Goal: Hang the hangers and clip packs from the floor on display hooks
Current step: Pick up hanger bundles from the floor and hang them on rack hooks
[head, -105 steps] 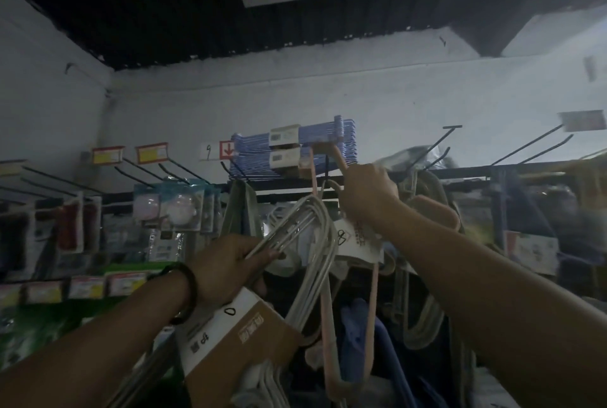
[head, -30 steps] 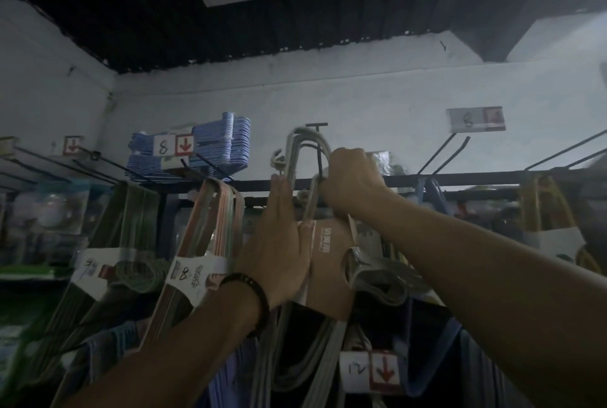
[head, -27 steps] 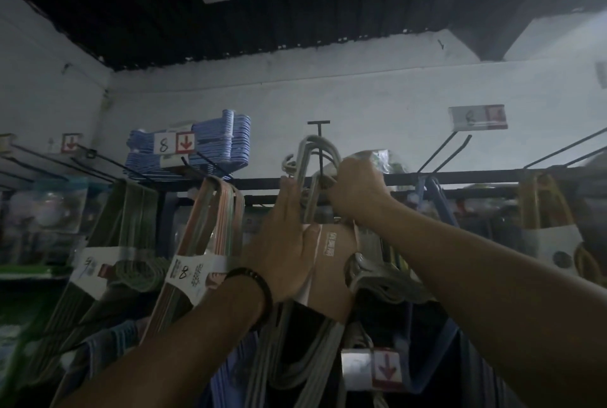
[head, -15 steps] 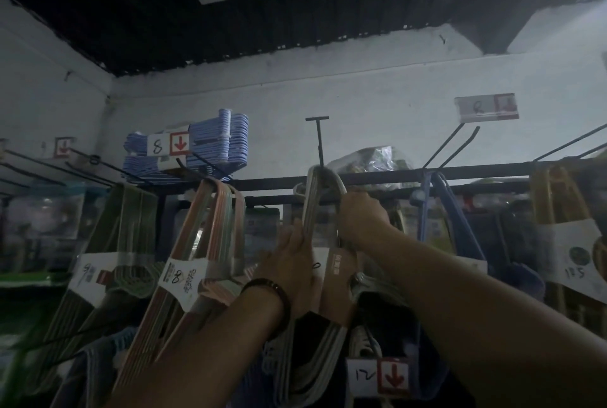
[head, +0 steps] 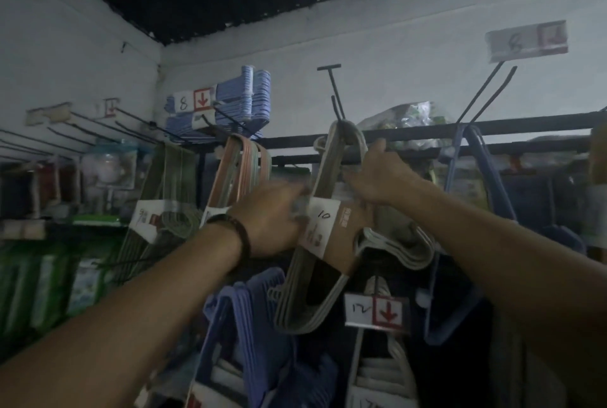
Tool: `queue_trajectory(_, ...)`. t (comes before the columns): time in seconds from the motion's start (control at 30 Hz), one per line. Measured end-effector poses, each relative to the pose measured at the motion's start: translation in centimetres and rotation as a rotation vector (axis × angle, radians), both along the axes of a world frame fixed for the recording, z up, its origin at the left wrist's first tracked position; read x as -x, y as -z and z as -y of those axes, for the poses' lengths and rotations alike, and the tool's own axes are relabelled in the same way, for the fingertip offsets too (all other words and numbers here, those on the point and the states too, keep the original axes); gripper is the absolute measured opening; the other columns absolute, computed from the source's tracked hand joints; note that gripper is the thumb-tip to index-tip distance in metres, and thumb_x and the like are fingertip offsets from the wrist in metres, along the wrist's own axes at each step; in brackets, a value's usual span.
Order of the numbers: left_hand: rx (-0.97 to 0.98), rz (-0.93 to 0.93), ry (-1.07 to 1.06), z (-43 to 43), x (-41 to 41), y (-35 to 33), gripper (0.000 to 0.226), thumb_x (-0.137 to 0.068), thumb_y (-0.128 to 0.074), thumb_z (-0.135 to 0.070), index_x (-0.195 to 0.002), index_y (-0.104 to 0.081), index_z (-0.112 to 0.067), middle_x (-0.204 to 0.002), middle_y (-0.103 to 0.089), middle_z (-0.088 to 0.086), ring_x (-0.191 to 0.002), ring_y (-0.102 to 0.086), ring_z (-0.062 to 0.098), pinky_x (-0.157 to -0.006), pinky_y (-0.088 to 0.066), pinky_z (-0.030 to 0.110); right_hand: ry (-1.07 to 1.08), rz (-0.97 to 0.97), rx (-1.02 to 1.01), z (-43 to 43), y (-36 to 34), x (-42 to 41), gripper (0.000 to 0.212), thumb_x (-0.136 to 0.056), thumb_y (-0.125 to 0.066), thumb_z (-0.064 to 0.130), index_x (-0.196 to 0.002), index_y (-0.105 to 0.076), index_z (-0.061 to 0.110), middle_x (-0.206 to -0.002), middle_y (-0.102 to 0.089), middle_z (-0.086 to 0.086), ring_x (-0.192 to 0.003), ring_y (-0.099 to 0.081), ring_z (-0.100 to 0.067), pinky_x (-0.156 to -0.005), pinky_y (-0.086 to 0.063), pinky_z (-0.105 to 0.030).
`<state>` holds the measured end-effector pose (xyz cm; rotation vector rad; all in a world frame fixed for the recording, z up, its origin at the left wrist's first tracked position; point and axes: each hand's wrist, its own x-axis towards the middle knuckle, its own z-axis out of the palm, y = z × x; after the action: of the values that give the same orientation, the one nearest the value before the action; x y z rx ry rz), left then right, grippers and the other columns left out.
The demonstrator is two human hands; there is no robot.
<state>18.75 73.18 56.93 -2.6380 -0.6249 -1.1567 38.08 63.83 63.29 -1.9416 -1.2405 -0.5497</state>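
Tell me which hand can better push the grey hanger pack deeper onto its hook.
Probably the right hand: it grips the grey hanger pack under the display hook; the left hand is lower, at its band.

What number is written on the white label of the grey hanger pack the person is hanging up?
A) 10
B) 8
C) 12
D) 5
A: the white label on the grey hanger pack, which the right hand grips near its top, has 10 handwritten on it.
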Motion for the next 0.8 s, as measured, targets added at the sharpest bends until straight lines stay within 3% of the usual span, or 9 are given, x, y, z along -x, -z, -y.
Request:
queue_trajectory(0.1, 0.011, 0.042, -0.078, 2.8, 5.4, 2.9, 0.027, -0.095, -0.058, -0.044, -0.115, -0.069, -0.029, -0.116, -0.067, -0.006, -0.104, -0.066, 0.016, -0.088, -0.057, 0.037, -0.065, 0.180, -0.062, 3.3, 1.5, 3.8, 0.051, -0.096, -0.059, 0.038, -0.136, -0.044, 0.009, -0.116, -0.064, -0.016, -0.095, -0.069, -0.034, -0.077, -0.063, -0.047)
queue_trajectory(0.17, 0.036, 0.015, -0.104, 4.8, 9.1, 6.2, 0.024, -0.097, -0.056, -0.047, -0.097, -0.070, -0.027, -0.094, -0.069, -0.008, -0.083, -0.067, 0.012, -0.072, -0.055, 0.030, -0.173, 0.225, -0.099, 4.9, 3.2, 7.5, 0.030, -0.097, -0.058, 0.035, -0.116, -0.063, 0.011, -0.104, -0.070, -0.010, -0.089, -0.070, -0.028, -0.078, -0.062, -0.041)
queue_trajectory(0.27, 0.151, -0.058, -0.192, 7.3, 15.6, 13.2, 0.029, -0.097, -0.055, -0.049, -0.084, -0.064, -0.025, -0.069, -0.059, -0.007, -0.059, -0.053, 0.008, -0.058, -0.047, 0.030, -0.353, 0.223, -0.108, 6.0, 7.9, 14.3, 0.025, -0.098, -0.061, 0.040, -0.086, -0.069, 0.020, -0.075, -0.066, 0.007, -0.074, -0.062, -0.014, -0.068, -0.050, -0.027)
queue_trajectory(0.33, 0.266, -0.093, -0.249, 8.5, 21.3, 18.9, 0.029, -0.096, -0.055, -0.052, -0.083, -0.060, -0.026, -0.071, -0.062, -0.003, -0.063, -0.057, 0.013, -0.060, -0.046, 0.032, -0.527, 0.224, 0.016, 6.2, 13.0, 19.5, 0.026, -0.102, -0.060, 0.043, -0.082, -0.066, 0.026, -0.069, -0.066, 0.010, -0.067, -0.058, -0.010, -0.060, -0.044, -0.022)
queue_trajectory(0.47, 0.662, -0.111, -0.379, 12.9, 34.3, 31.7, 0.039, -0.091, -0.042, -0.066, -0.081, -0.054, -0.029, -0.073, -0.060, -0.002, -0.065, -0.058, 0.009, -0.065, -0.052, 0.033, -0.831, 0.078, 0.308, 5.8, 26.8, 30.1, 0.026, -0.101, -0.060, 0.047, -0.084, -0.060, 0.028, -0.075, -0.068, 0.002, -0.070, -0.066, -0.016, -0.068, -0.055, -0.041)
queue_trajectory(0.57, 0.948, -0.062, -0.502, 18.7, 44.2, 42.2, 0.042, -0.087, -0.040, -0.064, -0.082, -0.058, -0.027, -0.081, -0.068, -0.005, -0.077, -0.067, 0.012, -0.072, -0.054, 0.036, -0.974, 0.020, 0.497, 6.5, 38.9, 39.5, 0.024, -0.100, -0.056, 0.050, -0.087, -0.060, 0.030, -0.075, -0.067, 0.003, -0.067, -0.064, -0.011, -0.065, -0.055, -0.041)
queue_trajectory(0.63, 1.119, -0.032, -0.606, 23.6, 50.0, 49.5, 0.033, -0.083, -0.036, -0.065, -0.082, -0.059, -0.042, -0.088, -0.072, -0.007, -0.087, -0.069, 0.012, -0.085, -0.053, 0.031, -1.063, -0.012, 0.666, 8.1, 46.5, 45.9, 0.018, -0.098, -0.059, 0.041, -0.091, -0.063, 0.026, -0.079, -0.069, 0.003, -0.072, -0.064, -0.008, -0.069, -0.054, -0.035)
queue_trajectory(0.7, 1.296, -0.005, -0.732, 28.6, 54.4, 54.9, 0.028, -0.084, -0.031, -0.066, -0.084, -0.056, -0.052, -0.106, -0.074, -0.010, -0.112, -0.065, 0.009, -0.109, -0.040, 0.032, -1.146, -0.028, 0.851, 9.5, 53.8, 51.5, 0.015, -0.097, -0.060, 0.032, -0.083, -0.059, 0.026, -0.075, -0.064, 0.008, -0.072, -0.062, -0.007, -0.068, -0.051, -0.031)
queue_trajectory(0.8, 1.523, 0.018, -0.865, 34.7, 59.4, 59.7, 0.019, -0.101, -0.053, -0.040, -0.102, -0.071, -0.035, -0.121, -0.071, 0.002, -0.121, -0.063, 0.023, -0.105, -0.047, 0.034, -1.228, -0.013, 1.107, 12.0, 62.8, 58.6, 0.019, -0.097, -0.060, 0.039, -0.086, -0.057, 0.024, -0.080, -0.065, 0.004, -0.076, -0.062, -0.010, -0.072, -0.053, -0.036)
